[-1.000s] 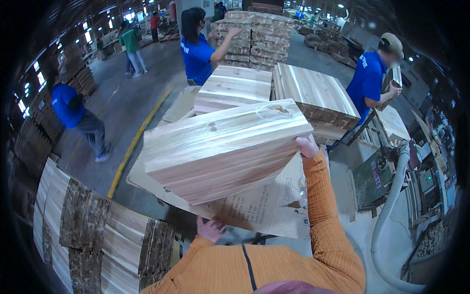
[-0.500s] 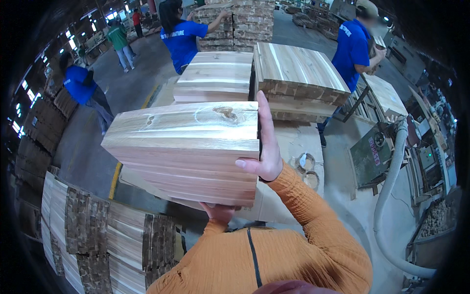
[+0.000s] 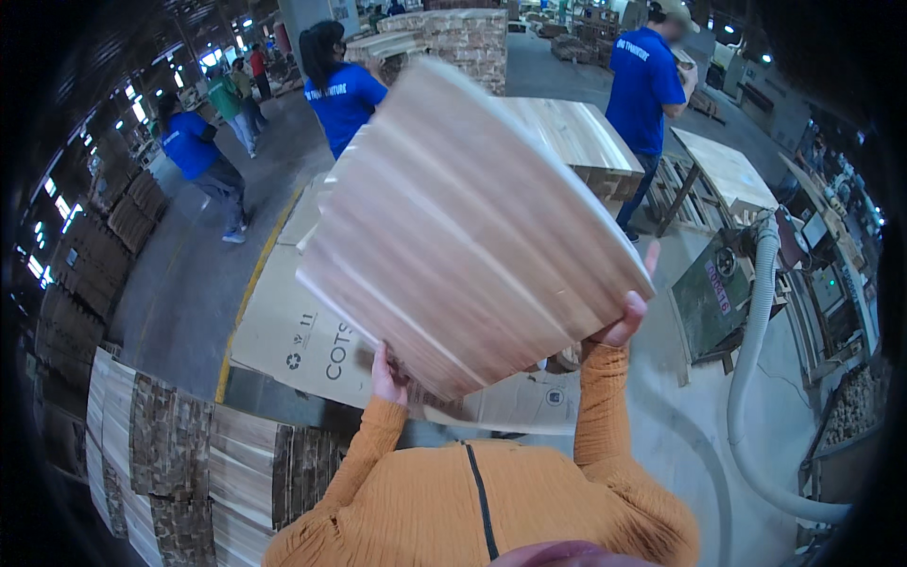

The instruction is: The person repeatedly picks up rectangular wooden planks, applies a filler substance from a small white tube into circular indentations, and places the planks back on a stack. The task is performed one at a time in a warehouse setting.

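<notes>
A stack of pale, reddish-striped wooden boards (image 3: 463, 236) is raised and tilted in front of me, its upper end blurred by motion. My left hand (image 3: 387, 376) grips its lower left edge, thumb on the near face and fingers mostly hidden behind. At the lower right corner my right hand (image 3: 621, 323) holds it, thumb in front, with one fingertip showing past the edge. Below the boards lies a printed cardboard sheet (image 3: 274, 317). Partly hidden behind them is another wood stack (image 3: 576, 132).
Piled wood blocks (image 3: 170, 435) stand at lower left, beside a yellow floor line (image 3: 248, 283). On the right are a green machine (image 3: 713, 293) and a pale hose (image 3: 742, 406). People in blue shirts (image 3: 644, 90) are around the far side; a brick-like wood pile (image 3: 463, 47) stands behind.
The board stack has turned from lying nearly level to tilted up, uncovering more cardboard. Both hands have moved with it, the right outward to the right. The person at left has changed position.
</notes>
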Available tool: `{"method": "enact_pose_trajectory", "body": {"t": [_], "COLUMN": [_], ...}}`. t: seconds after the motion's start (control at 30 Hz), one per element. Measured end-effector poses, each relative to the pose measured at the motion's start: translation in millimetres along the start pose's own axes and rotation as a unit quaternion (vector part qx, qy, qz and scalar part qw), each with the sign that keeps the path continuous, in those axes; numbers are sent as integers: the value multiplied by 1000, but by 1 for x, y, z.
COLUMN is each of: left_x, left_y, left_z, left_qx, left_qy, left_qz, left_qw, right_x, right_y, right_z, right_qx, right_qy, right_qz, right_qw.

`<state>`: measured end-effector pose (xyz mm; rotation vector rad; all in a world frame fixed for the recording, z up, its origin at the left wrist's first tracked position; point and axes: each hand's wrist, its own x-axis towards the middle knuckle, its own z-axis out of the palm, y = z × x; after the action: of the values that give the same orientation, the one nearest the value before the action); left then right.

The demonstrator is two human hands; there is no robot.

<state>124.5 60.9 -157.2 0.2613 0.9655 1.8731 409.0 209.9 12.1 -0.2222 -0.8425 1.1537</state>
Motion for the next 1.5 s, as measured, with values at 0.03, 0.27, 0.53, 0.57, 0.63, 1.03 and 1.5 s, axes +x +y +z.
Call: {"method": "enact_pose_trajectory", "body": {"t": [0.03,0.27,0.53,0.57,0.63,1.03,1.5], "left_x": [8,55,131,138,155,152,303], "left_y": [9,56,77,80,89,27,65], "left_z": [14,132,219,228,240,228,294], "left_qx": [32,80,207,211,184,266,383], "left_qy": [-18,-207,-239,-238,-237,-265,-115], "left_qz": [15,133,184,179,119,461,302], "left_qw": [999,966,931,931,947,804,866], "right_x": [3,37,92,101,117,139,222], "right_y": [-3,-8,-19,-17,-8,76,144], "right_z": [-9,-74,-73,-78,-86,-131,-101], "right_qx": [9,97,64,70,65,38,-150], "right_qy": [41,201,283,288,272,313,314], "right_qz": [-4,28,40,61,73,100,91], "right_qw": [999,974,956,953,957,944,933]}}
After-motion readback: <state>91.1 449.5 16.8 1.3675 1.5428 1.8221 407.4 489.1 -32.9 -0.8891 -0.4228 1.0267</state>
